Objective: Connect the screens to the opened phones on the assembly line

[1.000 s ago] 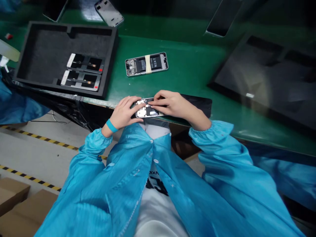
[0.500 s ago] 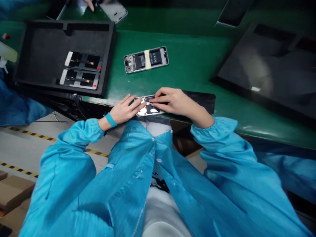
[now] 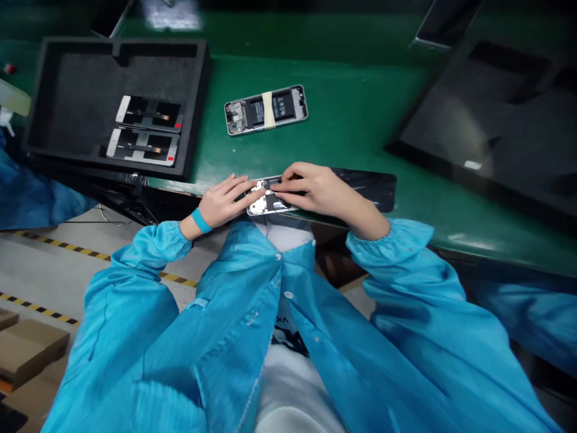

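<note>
An opened phone (image 3: pixel 258 205) with bare boards and a dark inside lies at the table's front edge. My left hand (image 3: pixel 226 201), with a blue band at the wrist, rests its stretched fingers on the left end of that phone. Bent over its middle is my right hand (image 3: pixel 311 187), fingertips drawn close together on the inner parts. Whatever is between those fingertips is too small or hidden to make out. A flat black panel (image 3: pixel 367 187) extends from under my right hand. Farther back lies another opened phone (image 3: pixel 283 107) with a pale strip across its battery.
A black foam tray (image 3: pixel 198 108) at left holds two phone screens (image 3: pixel 143 147). A large dark tray (image 3: pixel 491 138) is at right, with a dark phone-like slab (image 3: pixel 444 24) behind it. Cardboard boxes (image 3: pixel 33 349) stand on the floor. Another person's blue sleeve (image 3: pixel 40 186) shows at left.
My left fingers have shifted slightly on the phone; my right hand stays over its middle. At the top left, another person's hand and a pale phone frame have gone from view.
</note>
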